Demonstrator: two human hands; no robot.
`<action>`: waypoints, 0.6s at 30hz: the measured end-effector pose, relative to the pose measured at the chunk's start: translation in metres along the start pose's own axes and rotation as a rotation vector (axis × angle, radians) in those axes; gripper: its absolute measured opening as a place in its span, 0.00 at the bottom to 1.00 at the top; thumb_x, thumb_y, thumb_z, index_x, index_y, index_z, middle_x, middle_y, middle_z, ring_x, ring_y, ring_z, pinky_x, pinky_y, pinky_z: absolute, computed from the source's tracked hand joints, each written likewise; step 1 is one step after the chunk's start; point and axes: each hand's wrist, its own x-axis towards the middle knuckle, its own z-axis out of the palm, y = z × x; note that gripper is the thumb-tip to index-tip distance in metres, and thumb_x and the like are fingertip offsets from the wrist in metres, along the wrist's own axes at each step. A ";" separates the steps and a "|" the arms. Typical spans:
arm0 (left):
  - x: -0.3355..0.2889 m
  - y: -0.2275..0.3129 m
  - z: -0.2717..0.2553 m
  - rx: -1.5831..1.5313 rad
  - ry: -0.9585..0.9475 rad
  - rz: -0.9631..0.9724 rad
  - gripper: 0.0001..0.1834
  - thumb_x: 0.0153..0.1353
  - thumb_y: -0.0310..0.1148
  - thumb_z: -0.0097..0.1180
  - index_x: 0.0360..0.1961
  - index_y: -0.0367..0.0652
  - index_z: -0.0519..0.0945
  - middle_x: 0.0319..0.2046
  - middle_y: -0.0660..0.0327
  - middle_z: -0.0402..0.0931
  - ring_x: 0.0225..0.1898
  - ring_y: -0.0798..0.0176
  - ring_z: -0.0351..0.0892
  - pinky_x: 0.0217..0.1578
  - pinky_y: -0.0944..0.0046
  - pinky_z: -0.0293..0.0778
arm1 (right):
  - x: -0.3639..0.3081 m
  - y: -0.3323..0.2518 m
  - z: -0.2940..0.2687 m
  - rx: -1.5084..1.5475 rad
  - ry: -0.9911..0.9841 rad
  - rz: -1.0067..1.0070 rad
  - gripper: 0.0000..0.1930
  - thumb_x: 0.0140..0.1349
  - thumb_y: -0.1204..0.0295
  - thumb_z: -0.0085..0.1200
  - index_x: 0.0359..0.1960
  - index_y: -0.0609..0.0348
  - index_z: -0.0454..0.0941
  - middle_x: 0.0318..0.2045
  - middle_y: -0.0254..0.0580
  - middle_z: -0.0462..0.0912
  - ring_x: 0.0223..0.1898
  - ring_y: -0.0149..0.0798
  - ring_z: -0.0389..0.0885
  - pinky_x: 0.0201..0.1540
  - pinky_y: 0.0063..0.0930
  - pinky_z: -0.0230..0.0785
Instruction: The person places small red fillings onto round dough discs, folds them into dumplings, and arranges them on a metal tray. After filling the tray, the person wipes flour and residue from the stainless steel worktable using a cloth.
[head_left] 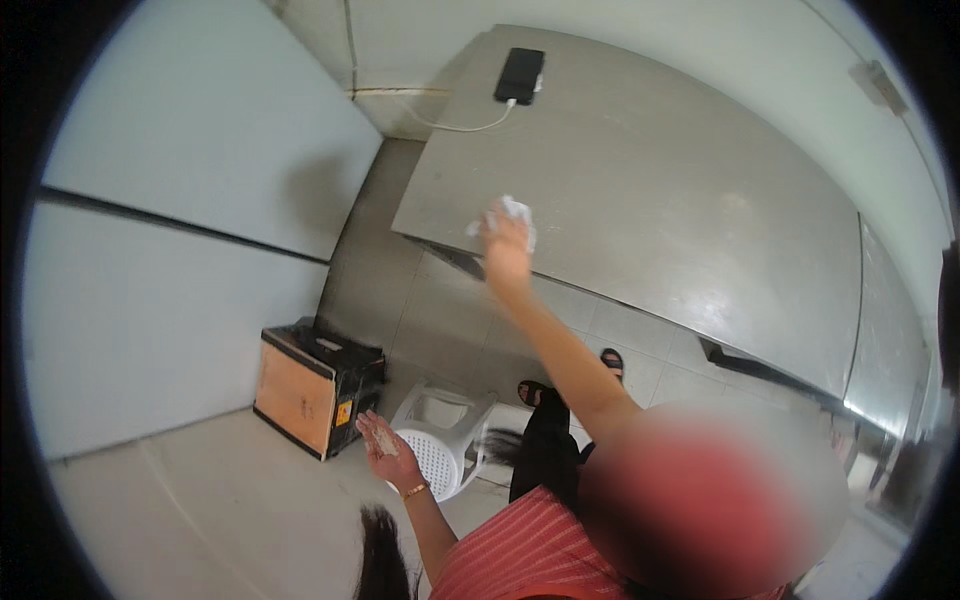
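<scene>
My right hand [506, 243] is closed on a crumpled white cloth [517, 212], pressed to the grey tabletop [640, 170] close to its near left edge. Away from the table, lower left, my left hand [388, 452] is held out over the floor beside a white plastic stool, palm up with its fingers stretched. A pale patch shows on that palm, too blurred to name. A thin band circles the left wrist.
A black phone [520, 76] with a white charging cable [470, 129] lies at the table's far left. A black and orange box [318, 388] stands on the floor near the white stool [437, 458]. Pale cabinet-like panels [170, 330] rise on the left.
</scene>
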 end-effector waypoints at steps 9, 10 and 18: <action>0.072 -0.065 0.047 -0.067 -0.042 -0.253 0.27 0.59 0.26 0.28 0.62 0.35 0.56 0.64 0.56 0.53 0.66 0.54 0.47 0.66 0.55 0.46 | -0.070 0.260 -0.199 -0.228 0.110 0.674 0.26 0.42 0.87 0.45 0.47 0.59 0.76 0.55 0.51 0.68 0.61 0.51 0.58 0.64 0.40 0.49; 0.074 -0.068 0.051 -0.135 -0.081 -0.305 0.27 0.60 0.27 0.28 0.62 0.36 0.57 0.64 0.56 0.54 0.66 0.54 0.48 0.66 0.55 0.46 | -0.062 0.270 -0.209 -0.208 0.095 0.743 0.28 0.42 0.87 0.46 0.50 0.59 0.73 0.58 0.50 0.65 0.62 0.50 0.57 0.64 0.39 0.49; 0.098 -0.075 0.073 -0.124 -0.069 -0.285 0.27 0.59 0.27 0.27 0.62 0.37 0.58 0.64 0.57 0.54 0.66 0.55 0.49 0.65 0.55 0.48 | 0.025 0.025 -0.045 -0.002 -0.071 -0.137 0.23 0.49 0.78 0.48 0.51 0.66 0.69 0.56 0.49 0.66 0.63 0.48 0.56 0.65 0.42 0.47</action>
